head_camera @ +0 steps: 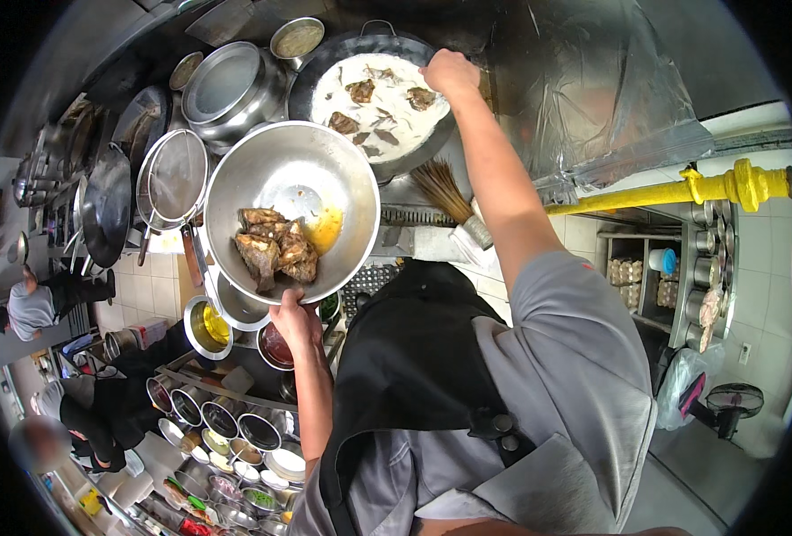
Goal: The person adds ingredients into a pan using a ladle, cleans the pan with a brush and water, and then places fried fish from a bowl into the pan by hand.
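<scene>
My left hand (295, 320) grips the near rim of a large stainless steel bowl (289, 151). Browned, fried-looking pieces of fish (277, 248) lie in the bowl beside a little yellow-orange oil (324, 230). Over the right edge of a dark wok (309, 87) is my right hand (451, 70), its fingers curled and their undersides hidden; I cannot tell whether it holds anything. Milky white liquid (382, 107) fills much of the wok, with several brown pieces (360, 90) in it.
A lidded steel pot (225, 84) stands left of the wok, near a wire strainer (178, 175). A bamboo wok brush (446, 191) rests at the stove's front. A yellow pipe (711, 187) runs to the right. Sauce pots (220, 417) and two other people (31, 305) are at left.
</scene>
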The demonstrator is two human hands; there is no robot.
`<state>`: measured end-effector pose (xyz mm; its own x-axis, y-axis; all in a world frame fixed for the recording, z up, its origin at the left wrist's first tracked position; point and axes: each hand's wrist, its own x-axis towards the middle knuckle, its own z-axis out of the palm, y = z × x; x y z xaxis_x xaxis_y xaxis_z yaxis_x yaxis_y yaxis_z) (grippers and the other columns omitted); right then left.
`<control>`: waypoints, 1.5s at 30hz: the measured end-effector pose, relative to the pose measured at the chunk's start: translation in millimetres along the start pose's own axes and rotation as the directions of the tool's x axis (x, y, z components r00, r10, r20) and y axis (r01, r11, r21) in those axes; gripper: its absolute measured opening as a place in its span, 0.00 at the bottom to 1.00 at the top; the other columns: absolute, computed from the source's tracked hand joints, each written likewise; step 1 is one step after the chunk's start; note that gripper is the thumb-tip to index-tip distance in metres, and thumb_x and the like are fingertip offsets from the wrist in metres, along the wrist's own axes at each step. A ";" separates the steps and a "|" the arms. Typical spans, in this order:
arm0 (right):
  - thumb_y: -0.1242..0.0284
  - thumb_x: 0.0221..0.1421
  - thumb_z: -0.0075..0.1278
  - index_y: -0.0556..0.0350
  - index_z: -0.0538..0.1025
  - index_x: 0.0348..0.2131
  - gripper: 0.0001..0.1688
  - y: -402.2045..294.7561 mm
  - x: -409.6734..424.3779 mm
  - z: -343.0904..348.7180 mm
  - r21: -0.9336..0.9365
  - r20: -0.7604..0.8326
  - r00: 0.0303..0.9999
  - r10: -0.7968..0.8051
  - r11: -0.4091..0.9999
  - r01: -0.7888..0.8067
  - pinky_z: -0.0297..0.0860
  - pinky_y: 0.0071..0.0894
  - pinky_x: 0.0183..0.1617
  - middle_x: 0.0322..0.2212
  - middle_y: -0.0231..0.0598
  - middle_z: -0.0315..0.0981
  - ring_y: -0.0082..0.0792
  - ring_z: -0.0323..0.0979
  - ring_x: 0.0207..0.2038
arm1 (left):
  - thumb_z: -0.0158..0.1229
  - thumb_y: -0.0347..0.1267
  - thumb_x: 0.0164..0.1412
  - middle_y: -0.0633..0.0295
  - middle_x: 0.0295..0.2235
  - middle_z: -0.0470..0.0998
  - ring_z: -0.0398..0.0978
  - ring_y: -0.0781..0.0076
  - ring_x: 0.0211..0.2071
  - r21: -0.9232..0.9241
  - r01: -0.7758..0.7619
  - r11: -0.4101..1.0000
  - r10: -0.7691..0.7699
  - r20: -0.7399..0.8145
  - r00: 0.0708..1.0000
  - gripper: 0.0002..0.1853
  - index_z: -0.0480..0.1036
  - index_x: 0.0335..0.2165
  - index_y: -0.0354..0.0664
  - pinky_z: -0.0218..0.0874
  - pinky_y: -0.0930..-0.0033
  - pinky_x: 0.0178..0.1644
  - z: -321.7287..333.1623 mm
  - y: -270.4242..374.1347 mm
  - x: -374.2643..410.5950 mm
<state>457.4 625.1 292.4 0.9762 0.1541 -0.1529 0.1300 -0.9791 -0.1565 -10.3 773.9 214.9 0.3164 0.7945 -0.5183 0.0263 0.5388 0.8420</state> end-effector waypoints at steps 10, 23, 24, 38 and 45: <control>0.62 0.55 0.58 0.53 0.81 0.43 0.19 -70.3 -181.1 -43.3 0.194 0.090 0.636 -0.766 0.640 0.743 0.71 0.43 0.50 0.37 0.48 0.80 0.48 0.77 0.43 | 0.52 0.21 0.51 0.59 0.28 0.73 0.74 0.67 0.24 -0.047 0.041 0.998 -0.031 0.197 0.980 0.10 0.66 0.36 0.30 0.71 0.65 0.28 6.3 22.0 -10.0; 0.67 0.56 0.55 0.52 0.75 0.51 0.23 -159.9 -250.8 48.1 0.182 0.266 0.540 -0.798 0.592 0.785 0.65 0.43 0.61 0.51 0.50 0.73 0.49 0.68 0.57 | 0.53 0.22 0.51 0.55 0.28 0.74 0.74 0.65 0.23 -0.011 0.054 0.998 -0.049 0.272 0.961 0.09 0.67 0.33 0.28 0.71 0.64 0.25 -0.3 29.3 -25.3; 0.68 0.55 0.55 0.57 0.73 0.51 0.25 -159.5 -248.9 49.5 0.289 0.111 0.366 -0.924 0.383 0.878 0.64 0.44 0.60 0.48 0.51 0.73 0.51 0.69 0.54 | 0.52 0.22 0.51 0.55 0.28 0.74 0.74 0.65 0.23 -0.014 0.053 0.999 -0.047 0.274 0.961 0.08 0.68 0.32 0.28 0.71 0.64 0.25 1.2 30.4 -26.9; 0.65 0.46 0.66 0.58 0.73 0.44 0.28 -194.3 -235.8 71.5 0.358 0.223 0.450 -0.865 0.502 0.787 0.67 0.48 0.55 0.47 0.53 0.72 0.55 0.67 0.53 | 0.53 0.24 0.51 0.57 0.26 0.74 0.73 0.66 0.21 0.094 0.002 0.996 -0.028 0.283 0.959 0.12 0.68 0.36 0.29 0.67 0.67 0.21 5.2 11.5 -5.5; 0.65 0.49 0.65 0.55 0.71 0.42 0.25 -168.4 -226.9 17.2 0.447 0.212 0.467 -0.859 0.510 0.735 0.70 0.48 0.44 0.36 0.50 0.78 0.52 0.76 0.42 | 0.52 0.22 0.50 0.57 0.33 0.74 0.74 0.69 0.26 -0.029 0.044 0.999 -0.033 0.306 0.952 0.16 0.67 0.41 0.27 0.69 0.67 0.26 19.7 16.8 -1.7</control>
<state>211.0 757.4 336.7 0.3070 0.9407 -0.1442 0.7063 -0.3268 -0.6280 8.2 776.1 232.9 0.5901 0.6525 -0.4754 0.0124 0.5814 0.8135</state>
